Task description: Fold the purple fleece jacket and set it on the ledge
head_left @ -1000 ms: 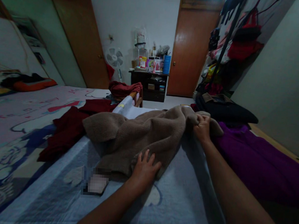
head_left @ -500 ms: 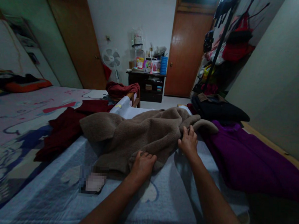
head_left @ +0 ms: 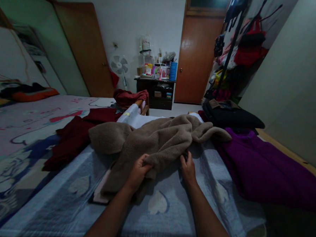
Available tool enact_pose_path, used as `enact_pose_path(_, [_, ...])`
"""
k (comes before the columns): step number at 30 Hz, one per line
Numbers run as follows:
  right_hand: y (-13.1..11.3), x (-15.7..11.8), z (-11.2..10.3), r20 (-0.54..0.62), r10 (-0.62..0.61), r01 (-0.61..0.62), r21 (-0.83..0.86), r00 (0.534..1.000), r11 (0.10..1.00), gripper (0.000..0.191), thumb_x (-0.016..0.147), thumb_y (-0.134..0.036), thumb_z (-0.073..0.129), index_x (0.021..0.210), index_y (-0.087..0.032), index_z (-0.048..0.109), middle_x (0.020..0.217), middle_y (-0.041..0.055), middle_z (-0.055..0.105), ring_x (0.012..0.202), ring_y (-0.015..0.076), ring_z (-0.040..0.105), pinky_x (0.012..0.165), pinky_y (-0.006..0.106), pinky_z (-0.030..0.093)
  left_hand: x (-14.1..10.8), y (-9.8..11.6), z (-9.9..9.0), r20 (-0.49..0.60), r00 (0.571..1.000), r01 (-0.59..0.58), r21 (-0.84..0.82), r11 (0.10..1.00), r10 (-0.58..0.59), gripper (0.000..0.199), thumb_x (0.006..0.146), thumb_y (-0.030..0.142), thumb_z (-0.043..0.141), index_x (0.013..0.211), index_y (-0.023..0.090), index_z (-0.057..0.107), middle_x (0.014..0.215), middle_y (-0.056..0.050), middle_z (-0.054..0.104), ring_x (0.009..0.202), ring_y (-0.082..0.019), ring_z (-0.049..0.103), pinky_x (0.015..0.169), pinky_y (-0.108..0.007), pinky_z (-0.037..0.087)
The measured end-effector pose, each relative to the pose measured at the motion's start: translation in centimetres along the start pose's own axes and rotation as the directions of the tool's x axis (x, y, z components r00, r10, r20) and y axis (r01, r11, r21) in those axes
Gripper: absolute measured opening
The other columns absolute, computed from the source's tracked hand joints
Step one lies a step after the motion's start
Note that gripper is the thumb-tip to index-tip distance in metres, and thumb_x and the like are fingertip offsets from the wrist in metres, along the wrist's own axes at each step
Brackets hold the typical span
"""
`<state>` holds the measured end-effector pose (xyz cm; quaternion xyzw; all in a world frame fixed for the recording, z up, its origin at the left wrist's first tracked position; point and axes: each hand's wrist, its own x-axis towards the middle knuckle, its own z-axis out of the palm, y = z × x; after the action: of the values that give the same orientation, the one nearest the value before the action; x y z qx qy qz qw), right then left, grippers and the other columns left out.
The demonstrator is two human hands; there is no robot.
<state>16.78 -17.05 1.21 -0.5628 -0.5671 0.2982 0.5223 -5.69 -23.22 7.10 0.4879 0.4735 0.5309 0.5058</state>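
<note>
A brown fleecy coat (head_left: 156, 143) lies rumpled across a light blue bedspread (head_left: 179, 211) with pale heart shapes. One sleeve sticks out to the left, and another part trails to the right. My left hand (head_left: 139, 170) pinches the coat's near edge and lifts a fold of it. At the near right edge, my right hand (head_left: 187, 166) has its fingers closed on the fabric. A pale, flat object (head_left: 100, 191) lies partly under the coat's near left corner; I cannot make out what it is.
Dark red clothing (head_left: 74, 135) lies on the left, beside a pink and blue patterned sheet (head_left: 41, 116). A purple garment (head_left: 266, 166) and a folded black garment (head_left: 232, 115) lie on the right. Further back stand a fan (head_left: 120, 66) and a dark cabinet (head_left: 154, 93).
My right hand has moved down and left from the coat's right part to its near edge. My left hand has shifted left and now grips a fold. The coat's near left corner now covers more of the pale object.
</note>
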Motion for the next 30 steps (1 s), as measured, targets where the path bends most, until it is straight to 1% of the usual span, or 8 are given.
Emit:
enact_pose_path(3, [-0.4,-0.4,0.1,0.087,-0.058,0.051,0.077,0.994,0.996,0.056,0.087,-0.047,0.05,0.134,-0.018,0.047,0.121,0.0126,0.065,0.111,0.0271,0.06,0.095,0.042,0.045,0.0,-0.8,-0.3,-0.017,0.999,0.047,-0.123,0.991,-0.049,0.025,0.071,0.028,0.066,0.092,0.018,0.057,0.079,0.003,0.062,0.076,-0.015,0.059,0.071,-0.023,0.045])
enact_pose_path(7, [-1.2,-1.0,0.5,0.185,-0.103,0.077,0.144,0.977,0.987,0.058,0.086,-0.045,0.054,0.137,-0.021,0.042,0.12,0.0107,0.066,0.11,0.0257,0.06,0.095,0.04,0.045,-0.1,-0.6,-0.2,-0.009,0.997,0.074,-0.125,0.989,-0.076,0.027,0.067,0.029,0.068,0.089,0.017,0.058,0.079,0.002,0.063,0.075,-0.015,0.059,0.069,-0.023,0.045])
enact_pose_path(13, [-1.3,-0.9,0.4,0.155,-0.089,0.061,0.177,0.984,0.982,0.048,0.082,-0.043,0.058,0.124,-0.021,0.053,0.107,0.0076,0.07,0.099,0.0246,0.064,0.086,0.036,0.048,-0.6,-0.9,0.0,0.026,0.996,0.091,-0.106,0.99,-0.089,0.031,0.066,0.032,0.072,0.09,0.018,0.058,0.08,0.001,0.064,0.073,-0.015,0.059,0.067,-0.022,0.045])
enact_pose_path(16, [-0.8,-0.5,0.3,0.13,-0.071,0.053,0.134,0.989,0.99,0.035,0.083,-0.044,0.056,0.106,-0.019,0.064,0.097,0.007,0.071,0.091,0.0245,0.064,0.081,0.034,0.048,-1.1,-1.2,0.2,0.096,0.993,0.073,-0.028,0.997,-0.07,0.029,0.071,0.031,0.07,0.094,0.019,0.057,0.082,0.002,0.064,0.075,-0.014,0.058,0.069,-0.022,0.044])
enact_pose_path(19, [-0.4,-0.2,0.5,0.165,-0.044,0.019,0.147,0.985,0.989,0.033,0.085,-0.044,0.051,0.096,-0.017,0.067,0.09,0.0066,0.071,0.086,0.0241,0.063,0.079,0.034,0.048,-1.8,-0.7,0.5,0.159,0.986,0.023,0.143,0.989,-0.046,0.028,0.074,0.03,0.067,0.098,0.019,0.058,0.083,0.002,0.063,0.078,-0.015,0.058,0.071,-0.022,0.044])
enact_pose_path(24, [0.0,0.0,0.8,0.229,-0.029,-0.03,0.248,0.973,0.968,0.034,0.085,-0.041,0.05,0.096,-0.016,0.068,0.095,0.0081,0.071,0.092,0.0251,0.062,0.081,0.035,0.048,-3.0,1.2,1.4,0.224,0.974,-0.153,0.507,0.848,0.042,0.024,0.072,0.026,0.065,0.095,0.021,0.065,0.094,-0.002,0.066,0.094,-0.022,0.059,0.082,-0.028,0.043])
enact_pose_path(27, [-0.1,0.0,0.7,0.194,-0.022,-0.031,0.261,0.981,0.965,0.03,0.083,-0.041,0.052,0.088,-0.016,0.068,0.087,0.006,0.07,0.084,0.0223,0.061,0.073,0.031,0.047,-3.1,1.8,1.5,0.18,0.979,-0.177,0.545,0.82,0.092,0.018,0.076,0.026,0.062,0.093,0.021,0.066,0.091,-0.002,0.066,0.091,-0.022,0.059,0.08,-0.028,0.043])
enact_pose_path(30, [-0.3,-0.2,0.5,0.172,-0.014,-0.033,0.267,0.985,0.963,0.028,0.083,-0.043,0.052,0.075,-0.018,0.062,0.063,-0.0012,0.059,0.06,0.015,0.051,0.055,0.025,0.04,-2.9,2.4,1.3,0.073,0.99,-0.141,0.441,0.887,0.12,0.016,0.08,0.031,0.061,0.091,0.02,0.063,0.081,0.0,0.064,0.08,-0.018,0.059,0.07,-0.023,0.043])
